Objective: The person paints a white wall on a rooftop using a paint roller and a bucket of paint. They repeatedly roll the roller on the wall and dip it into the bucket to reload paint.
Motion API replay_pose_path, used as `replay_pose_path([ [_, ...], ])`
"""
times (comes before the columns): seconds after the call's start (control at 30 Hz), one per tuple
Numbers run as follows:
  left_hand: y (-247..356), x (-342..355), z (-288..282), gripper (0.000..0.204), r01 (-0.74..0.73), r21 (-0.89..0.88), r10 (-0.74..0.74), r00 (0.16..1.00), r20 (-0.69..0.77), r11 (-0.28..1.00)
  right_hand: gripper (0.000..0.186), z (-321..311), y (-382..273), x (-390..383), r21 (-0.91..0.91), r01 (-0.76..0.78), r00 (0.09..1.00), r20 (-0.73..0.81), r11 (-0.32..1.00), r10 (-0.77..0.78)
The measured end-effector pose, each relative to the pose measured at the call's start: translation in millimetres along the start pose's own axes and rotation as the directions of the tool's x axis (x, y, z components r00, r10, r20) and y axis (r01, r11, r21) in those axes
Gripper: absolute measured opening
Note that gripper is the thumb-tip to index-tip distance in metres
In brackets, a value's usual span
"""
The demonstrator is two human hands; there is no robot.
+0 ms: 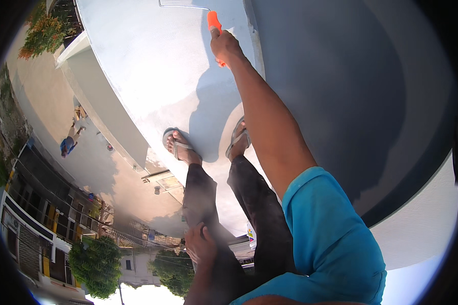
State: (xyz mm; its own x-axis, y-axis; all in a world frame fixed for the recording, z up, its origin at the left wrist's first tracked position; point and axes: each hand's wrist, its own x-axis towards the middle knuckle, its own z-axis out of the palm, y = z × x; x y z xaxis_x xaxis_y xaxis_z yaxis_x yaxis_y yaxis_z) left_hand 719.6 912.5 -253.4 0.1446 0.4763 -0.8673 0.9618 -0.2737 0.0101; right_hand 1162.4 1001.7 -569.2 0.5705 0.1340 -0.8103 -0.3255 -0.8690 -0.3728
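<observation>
My right hand (226, 47) is stretched forward, its fingers wrapped round the orange handle of a paint roller (214, 20). A thin wire frame runs left from the handle; the roller's head lies outside the picture. My left hand (201, 244) rests on the dark trouser leg (200, 195) near my knee, its fingers lying over the cloth and holding nothing. Both feet, in grey sandals (174, 145), stand on a pale ledge (137, 66) below the roller.
A dark grey wall (331, 91) rises along the right. The ledge drops off at the left to a ground far below, where a person (68, 145) is seen. Behind my legs stands a white container (251, 235) with coloured marks. Trees (94, 264) and buildings lie beyond.
</observation>
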Motion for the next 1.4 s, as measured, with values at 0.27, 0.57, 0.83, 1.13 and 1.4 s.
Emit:
replay_pose_path([
  [0.27, -10.9, -6.1, 2.1, 0.027, -0.067, -0.004, 0.067, 0.996, -0.063, 0.998, 0.065, 37.7, 158.7, -131.4, -0.106, -0.134, 0.985, 0.095, 0.985, 0.145],
  [0.57, -22.1, -14.0, 14.6, 0.028, -0.037, -0.014, 0.036, 0.998, -0.048, 0.999, 0.058, 28.2, 259.5, -247.5, -0.067, -0.441, 0.862, 0.247, 0.895, 0.443],
  [0.83, -27.8, -18.8, 25.4, 0.024, -0.081, -0.075, 0.070, 0.987, -0.142, 0.994, 0.039, 10.2, 247.2, -320.9, -0.240, -0.012, 0.995, -0.101, 0.971, -0.013],
  [1.13, -16.0, -19.2, 38.2, 0.026, 0.058, -0.130, -0.068, 0.995, -0.076, 0.990, 0.061, 63.5, 191.4, -245.6, 0.193, -0.080, 0.945, 0.326, 0.978, 0.013],
  [1.4, -16.6, -12.3, 25.9, 0.028, 0.119, -0.217, -0.130, 0.991, -0.041, 0.969, 0.061, 113.4, 100.4, -218.8, 0.322, -0.167, 0.952, 0.297, 0.932, 0.068],
])
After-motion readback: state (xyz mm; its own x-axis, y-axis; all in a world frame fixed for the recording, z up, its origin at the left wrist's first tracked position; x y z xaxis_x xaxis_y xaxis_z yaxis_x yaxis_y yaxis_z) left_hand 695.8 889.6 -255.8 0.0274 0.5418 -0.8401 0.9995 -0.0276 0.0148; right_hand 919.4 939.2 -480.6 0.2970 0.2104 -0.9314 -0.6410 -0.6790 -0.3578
